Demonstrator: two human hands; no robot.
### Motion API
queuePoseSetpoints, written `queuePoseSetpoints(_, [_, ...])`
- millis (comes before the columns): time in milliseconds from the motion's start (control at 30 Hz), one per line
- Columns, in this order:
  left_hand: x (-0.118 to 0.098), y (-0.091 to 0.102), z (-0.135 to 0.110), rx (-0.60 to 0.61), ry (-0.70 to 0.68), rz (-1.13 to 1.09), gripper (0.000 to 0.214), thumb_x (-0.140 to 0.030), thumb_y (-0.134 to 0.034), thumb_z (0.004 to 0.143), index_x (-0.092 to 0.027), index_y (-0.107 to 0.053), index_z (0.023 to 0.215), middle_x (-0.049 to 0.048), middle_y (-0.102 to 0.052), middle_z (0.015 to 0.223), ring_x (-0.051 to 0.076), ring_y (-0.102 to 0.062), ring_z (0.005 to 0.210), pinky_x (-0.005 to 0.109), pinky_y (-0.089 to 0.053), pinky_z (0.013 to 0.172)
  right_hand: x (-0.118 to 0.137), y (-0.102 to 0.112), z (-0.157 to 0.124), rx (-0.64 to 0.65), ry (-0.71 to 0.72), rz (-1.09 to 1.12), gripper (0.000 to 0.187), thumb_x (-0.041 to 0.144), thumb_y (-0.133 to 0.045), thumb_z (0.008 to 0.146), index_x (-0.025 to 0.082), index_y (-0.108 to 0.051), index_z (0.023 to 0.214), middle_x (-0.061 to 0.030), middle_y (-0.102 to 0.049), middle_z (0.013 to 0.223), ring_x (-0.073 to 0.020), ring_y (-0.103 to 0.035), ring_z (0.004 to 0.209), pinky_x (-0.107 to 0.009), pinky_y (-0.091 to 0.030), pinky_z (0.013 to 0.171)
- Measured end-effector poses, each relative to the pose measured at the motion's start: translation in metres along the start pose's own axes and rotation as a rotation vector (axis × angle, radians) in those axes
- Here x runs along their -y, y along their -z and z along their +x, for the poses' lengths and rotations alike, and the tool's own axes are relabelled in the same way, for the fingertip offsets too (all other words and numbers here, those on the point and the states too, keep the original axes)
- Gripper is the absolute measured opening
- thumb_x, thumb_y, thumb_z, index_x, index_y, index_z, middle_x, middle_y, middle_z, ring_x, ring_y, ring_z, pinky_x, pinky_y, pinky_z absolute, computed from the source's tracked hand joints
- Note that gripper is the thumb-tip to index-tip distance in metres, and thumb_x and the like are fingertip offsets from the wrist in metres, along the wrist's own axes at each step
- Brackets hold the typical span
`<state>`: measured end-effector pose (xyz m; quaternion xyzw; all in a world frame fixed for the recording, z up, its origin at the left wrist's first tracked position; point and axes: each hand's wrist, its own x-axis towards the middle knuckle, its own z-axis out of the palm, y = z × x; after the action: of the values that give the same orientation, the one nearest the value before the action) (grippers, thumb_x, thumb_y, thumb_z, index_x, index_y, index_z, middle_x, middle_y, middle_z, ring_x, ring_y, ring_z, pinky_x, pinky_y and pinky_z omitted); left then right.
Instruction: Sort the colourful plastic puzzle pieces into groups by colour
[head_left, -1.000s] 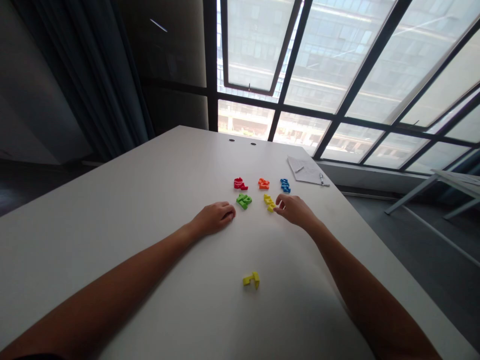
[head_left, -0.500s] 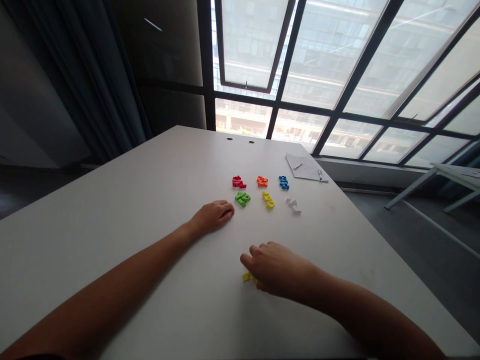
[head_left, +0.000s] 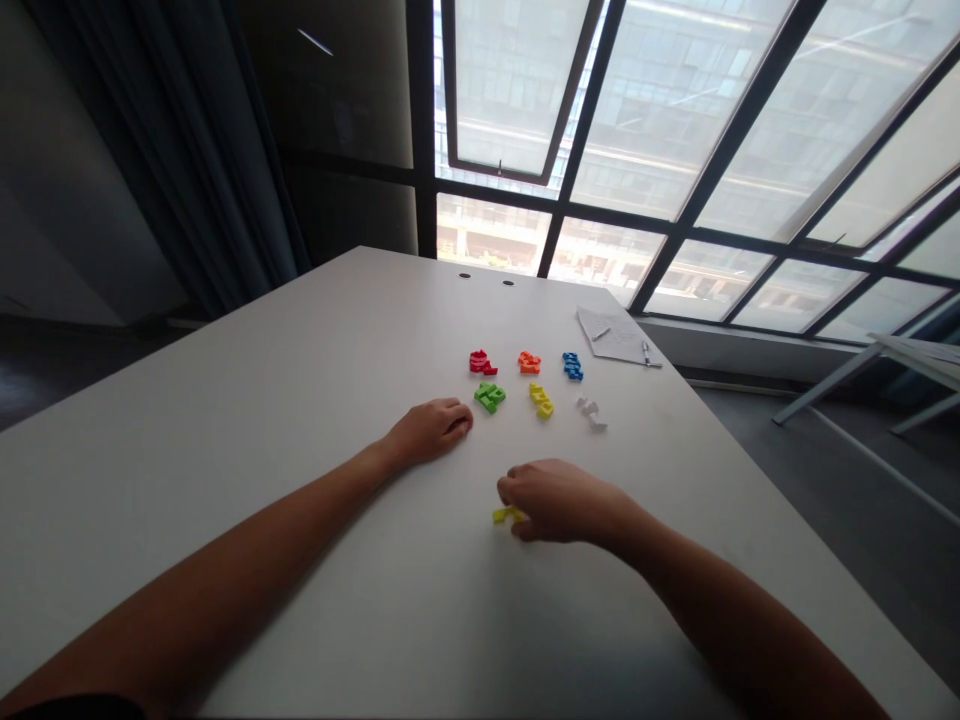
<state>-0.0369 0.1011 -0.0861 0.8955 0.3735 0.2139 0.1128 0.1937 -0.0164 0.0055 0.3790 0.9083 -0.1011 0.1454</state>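
Our right hand (head_left: 559,500) had drawn the lower yellow letter piece (head_left: 508,515) up the white table (head_left: 247,420) toward the coloured pieces, fingers cupped over it; we could not tell whether they clamped it. A white piece (head_left: 592,412) now lay in view toward the far right edge. Our left hand (head_left: 429,432) rested curled and empty beside the green piece (head_left: 489,397).

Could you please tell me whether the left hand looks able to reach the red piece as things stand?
Probably yes: the left hand rests on the table close to the red piece, and nothing seems to lie directly between them. The green piece sits just to one side of that path.
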Motion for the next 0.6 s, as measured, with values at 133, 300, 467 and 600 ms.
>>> queuePoseSetpoints(133, [0.001,0.000,0.000,0.008,-0.003,0.009,0.023,-0.031,-0.044,0.096,-0.026,-0.067,0.096,0.0031,-0.069,0.100,0.020,-0.063,0.094,0.029,-0.047,0.079,-0.049,0.010,-0.002,-0.100,-0.234,0.027,0.021,0.033,-0.069,0.087,0.019,-0.070,0.103,-0.0117,-0.073,0.099,-0.0252,-0.068,0.088,-0.029,-0.045,0.067])
queuePoseSetpoints(300, [0.002,0.000,0.000,0.012,-0.002,0.003,0.024,-0.032,-0.044,0.096,-0.025,-0.067,0.096,0.0034,-0.068,0.098,0.020,-0.063,0.092,0.029,-0.048,0.078,-0.093,0.007,-0.001,-0.104,-0.535,0.019,0.027,0.039,-0.069,0.088,0.021,-0.067,0.107,-0.0115,-0.073,0.104,-0.0264,-0.068,0.090,-0.030,-0.046,0.068])
queuePoseSetpoints(467, [0.002,0.000,0.000,0.016,0.002,0.010,0.024,-0.032,-0.044,0.096,-0.026,-0.067,0.096,0.0032,-0.068,0.098,0.020,-0.063,0.091,0.028,-0.047,0.077,-0.103,-0.009,0.013,-0.149,-0.635,-0.015,0.033,0.033,-0.069,0.086,0.019,-0.060,0.115,-0.0142,-0.072,0.107,-0.0286,-0.069,0.098,-0.030,-0.046,0.072])
queuePoseSetpoints(600, [0.003,-0.001,-0.001,0.015,0.001,0.011,0.022,-0.031,-0.045,0.096,-0.026,-0.066,0.096,0.0024,-0.068,0.099,0.019,-0.063,0.091,0.028,-0.046,0.077,-0.102,-0.011,0.015,-0.234,-0.676,-0.022,0.035,0.031,-0.066,0.089,0.018,-0.055,0.119,-0.0150,-0.072,0.108,-0.0288,-0.069,0.096,-0.031,-0.045,0.071])
